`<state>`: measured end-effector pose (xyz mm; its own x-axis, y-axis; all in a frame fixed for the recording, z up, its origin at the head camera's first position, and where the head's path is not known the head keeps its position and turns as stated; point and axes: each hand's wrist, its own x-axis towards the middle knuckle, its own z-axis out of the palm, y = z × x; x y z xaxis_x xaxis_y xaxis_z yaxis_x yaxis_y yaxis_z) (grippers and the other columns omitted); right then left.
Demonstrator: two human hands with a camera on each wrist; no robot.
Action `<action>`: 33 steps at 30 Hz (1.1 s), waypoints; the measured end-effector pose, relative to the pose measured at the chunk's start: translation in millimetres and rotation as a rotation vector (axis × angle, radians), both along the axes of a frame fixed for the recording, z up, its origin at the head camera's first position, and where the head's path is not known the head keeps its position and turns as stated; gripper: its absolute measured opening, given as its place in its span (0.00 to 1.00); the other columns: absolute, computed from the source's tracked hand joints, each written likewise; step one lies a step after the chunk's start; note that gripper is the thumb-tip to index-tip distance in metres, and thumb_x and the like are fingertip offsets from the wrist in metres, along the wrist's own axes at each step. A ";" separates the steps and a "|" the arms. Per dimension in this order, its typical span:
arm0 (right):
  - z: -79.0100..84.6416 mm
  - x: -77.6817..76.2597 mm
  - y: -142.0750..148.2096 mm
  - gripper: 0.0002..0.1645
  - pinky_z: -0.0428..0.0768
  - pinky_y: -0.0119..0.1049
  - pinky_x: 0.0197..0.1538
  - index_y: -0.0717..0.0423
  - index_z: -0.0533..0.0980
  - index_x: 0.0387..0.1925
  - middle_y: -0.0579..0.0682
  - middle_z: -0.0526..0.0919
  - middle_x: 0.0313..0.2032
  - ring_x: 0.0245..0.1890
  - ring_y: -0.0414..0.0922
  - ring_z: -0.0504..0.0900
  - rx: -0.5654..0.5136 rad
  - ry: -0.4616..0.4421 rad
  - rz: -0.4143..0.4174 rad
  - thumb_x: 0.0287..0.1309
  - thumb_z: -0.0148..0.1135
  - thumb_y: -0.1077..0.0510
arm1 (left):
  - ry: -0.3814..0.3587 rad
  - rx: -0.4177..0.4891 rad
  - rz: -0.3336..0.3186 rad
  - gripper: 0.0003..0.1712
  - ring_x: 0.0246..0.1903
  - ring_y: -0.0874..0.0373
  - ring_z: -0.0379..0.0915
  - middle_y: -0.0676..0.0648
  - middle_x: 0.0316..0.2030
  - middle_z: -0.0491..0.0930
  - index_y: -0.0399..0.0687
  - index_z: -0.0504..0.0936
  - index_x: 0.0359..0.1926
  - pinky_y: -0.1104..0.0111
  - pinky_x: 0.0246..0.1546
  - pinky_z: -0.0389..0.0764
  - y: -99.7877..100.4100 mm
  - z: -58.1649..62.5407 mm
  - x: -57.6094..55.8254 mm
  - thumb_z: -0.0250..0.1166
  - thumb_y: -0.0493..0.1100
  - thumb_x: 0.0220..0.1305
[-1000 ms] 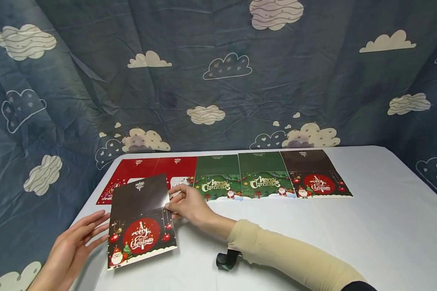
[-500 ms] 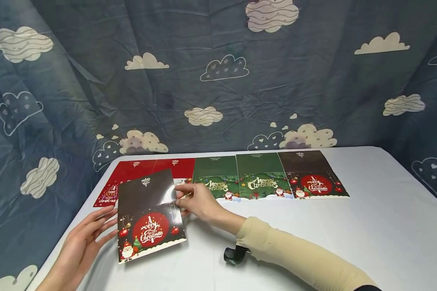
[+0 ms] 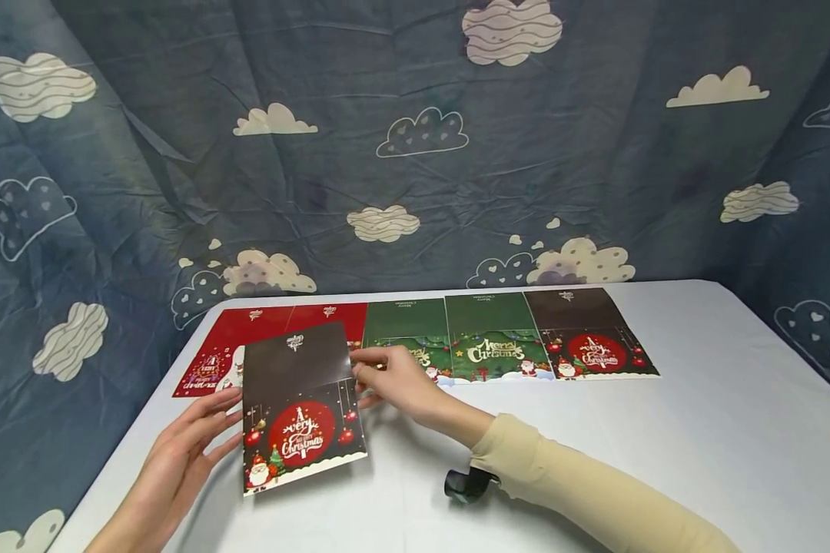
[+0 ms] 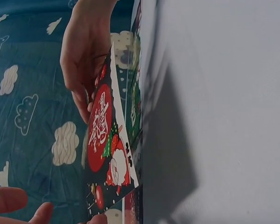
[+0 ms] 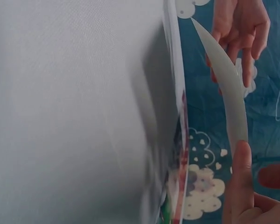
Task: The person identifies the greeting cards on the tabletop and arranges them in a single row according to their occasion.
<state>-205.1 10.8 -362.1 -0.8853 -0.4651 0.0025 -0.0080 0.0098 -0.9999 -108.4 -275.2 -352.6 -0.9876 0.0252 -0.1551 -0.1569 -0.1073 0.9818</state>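
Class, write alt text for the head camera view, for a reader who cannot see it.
Two hands hold a dark Christmas card above a white table: the right hand pinches its right edge, the left hand touches its left edge with straight fingers. Five more cards lie in a row behind, before a cloud-patterned backdrop.

Your head camera looks forward and down from above the near edge of the table (image 3: 698,430), taking in the whole tabletop, the row of cards (image 3: 498,338) along its far side and the cloud-print cloth (image 3: 415,153) behind. Your left wrist camera sits close, low at the table's left, rolled sideways so the table surface runs vertically on its right. Your right wrist camera is equally close and rolled the other way, with the table filling its left. All three views share the lifted dark card (image 3: 300,411) (image 4: 107,140) (image 5: 226,93) and the cloth; each wrist view also catches the opposite hand.
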 end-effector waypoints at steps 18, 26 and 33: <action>9.6 2.3 48.3 0.24 0.85 0.42 0.38 0.69 0.71 0.63 0.62 0.77 0.50 0.39 0.46 0.80 0.038 0.022 -0.052 0.67 0.51 0.64 | 0.025 -0.009 -0.085 0.28 0.64 0.48 0.59 0.43 0.67 0.58 0.40 0.59 0.72 0.66 0.57 0.74 49.7 20.3 -12.5 0.50 0.45 0.76; 17.4 2.9 62.9 0.25 0.86 0.44 0.35 0.72 0.69 0.63 0.63 0.75 0.47 0.32 0.45 0.79 0.017 -0.010 -0.062 0.72 0.46 0.60 | 0.064 0.008 -0.133 0.28 0.65 0.45 0.58 0.40 0.67 0.59 0.37 0.58 0.71 0.65 0.58 0.73 62.4 22.0 -16.7 0.49 0.44 0.77; 20.9 4.2 80.0 0.27 0.85 0.46 0.35 0.70 0.68 0.64 0.60 0.73 0.47 0.34 0.45 0.79 0.042 -0.065 -0.079 0.75 0.44 0.54 | 0.040 0.015 -0.158 0.27 0.65 0.45 0.56 0.40 0.68 0.58 0.36 0.59 0.71 0.59 0.62 0.69 77.2 25.5 -21.9 0.49 0.42 0.76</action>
<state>-200.9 90.9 -341.1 -0.9170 -0.3921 -0.0738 0.0591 0.0493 -0.9970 -130.3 -198.0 -327.1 -0.9764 0.1832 -0.1144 -0.1340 -0.0986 0.9861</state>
